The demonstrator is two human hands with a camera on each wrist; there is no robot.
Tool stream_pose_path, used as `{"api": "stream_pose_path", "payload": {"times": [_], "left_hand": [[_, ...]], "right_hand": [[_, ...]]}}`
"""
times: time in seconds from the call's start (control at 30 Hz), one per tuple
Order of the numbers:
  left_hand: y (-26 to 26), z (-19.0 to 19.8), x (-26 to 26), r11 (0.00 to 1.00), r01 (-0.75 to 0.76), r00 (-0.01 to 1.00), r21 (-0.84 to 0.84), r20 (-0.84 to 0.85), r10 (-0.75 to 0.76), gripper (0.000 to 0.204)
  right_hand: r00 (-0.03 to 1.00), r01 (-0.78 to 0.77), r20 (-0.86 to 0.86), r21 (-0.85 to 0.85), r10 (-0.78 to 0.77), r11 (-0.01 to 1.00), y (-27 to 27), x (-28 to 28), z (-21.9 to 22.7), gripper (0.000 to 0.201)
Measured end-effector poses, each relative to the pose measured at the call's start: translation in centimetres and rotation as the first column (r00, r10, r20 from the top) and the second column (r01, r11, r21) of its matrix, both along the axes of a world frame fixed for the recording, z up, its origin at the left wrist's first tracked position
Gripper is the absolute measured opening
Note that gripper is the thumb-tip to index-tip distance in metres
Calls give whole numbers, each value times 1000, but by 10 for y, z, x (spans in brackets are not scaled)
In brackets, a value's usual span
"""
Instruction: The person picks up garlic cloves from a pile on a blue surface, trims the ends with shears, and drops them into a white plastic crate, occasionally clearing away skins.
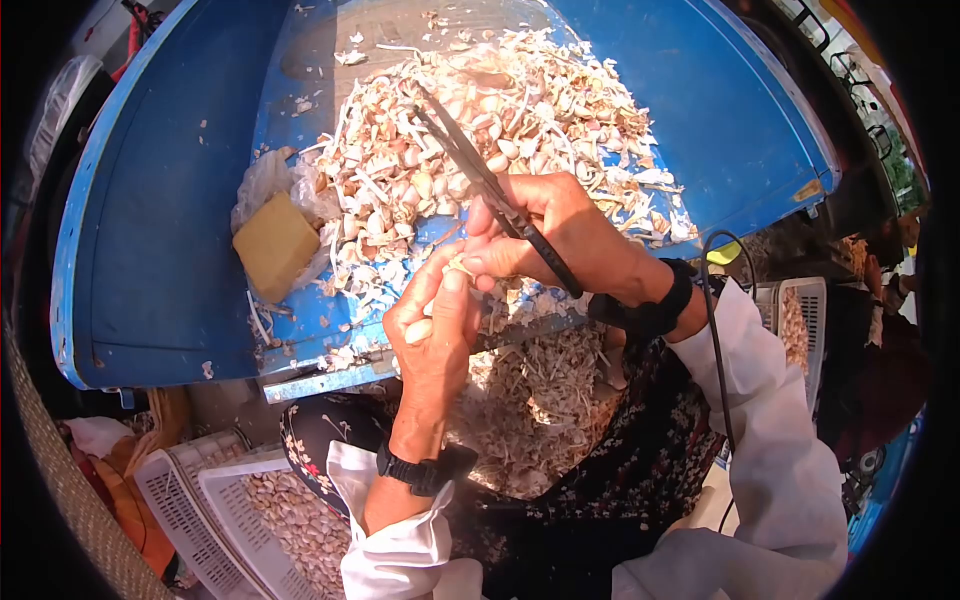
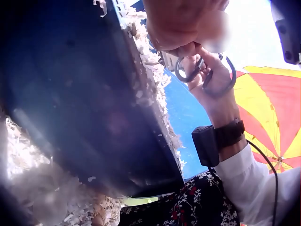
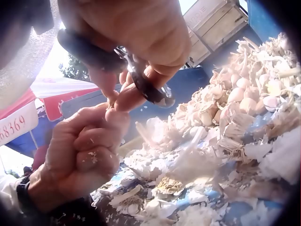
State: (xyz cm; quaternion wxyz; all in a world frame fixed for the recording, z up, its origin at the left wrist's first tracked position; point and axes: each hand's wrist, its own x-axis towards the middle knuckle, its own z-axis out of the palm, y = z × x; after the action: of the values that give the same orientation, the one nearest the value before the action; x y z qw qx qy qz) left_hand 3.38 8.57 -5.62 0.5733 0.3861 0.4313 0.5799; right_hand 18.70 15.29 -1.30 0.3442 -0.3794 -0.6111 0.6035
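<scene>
In the head view my left hand (image 1: 432, 325) pinches a small pale garlic clove (image 1: 458, 264) between thumb and fingers. Another whitish clove (image 1: 418, 330) shows among its curled fingers. My right hand (image 1: 572, 235) holds a pair of dark scissors (image 1: 462, 150), blades pointing away over the garlic heap. Its thumb and fingertip meet the left fingertips at the pinched clove. From the right wrist side, the scissors' handle (image 3: 91, 52) lies across the right hand, and the two hands' fingertips touch. Just beyond them spreads a heap of garlic cloves and skins (image 1: 500, 130).
A blue tray-like table (image 1: 160, 230) bears the heap. On its left lie a yellowish block (image 1: 276, 248) and a clear plastic bag (image 1: 262, 185). White crates, one with cloves (image 1: 300, 525), stand lower left; another crate (image 1: 815, 320) stands right. Peelings (image 1: 530, 420) lie below the table edge.
</scene>
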Motion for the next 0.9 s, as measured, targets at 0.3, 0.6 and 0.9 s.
{"api": "stream_pose_path", "payload": {"times": [0.3,0.6,0.9], "left_hand": [[6,-24,8,948,-222,861,227,-411,300,24],[10,-22,-9,971,-49,797,-232,577,178,21],[15,-10,-18,999,25,654,-31,756,7,31]], "right_hand": [[949,90,260,315,-177,945,-5,-11,-11,18],[943,4,241,681,-229,732,-15,-37,-15,21],[778,83,521,468,-351,880,34,23,-5,19]]}}
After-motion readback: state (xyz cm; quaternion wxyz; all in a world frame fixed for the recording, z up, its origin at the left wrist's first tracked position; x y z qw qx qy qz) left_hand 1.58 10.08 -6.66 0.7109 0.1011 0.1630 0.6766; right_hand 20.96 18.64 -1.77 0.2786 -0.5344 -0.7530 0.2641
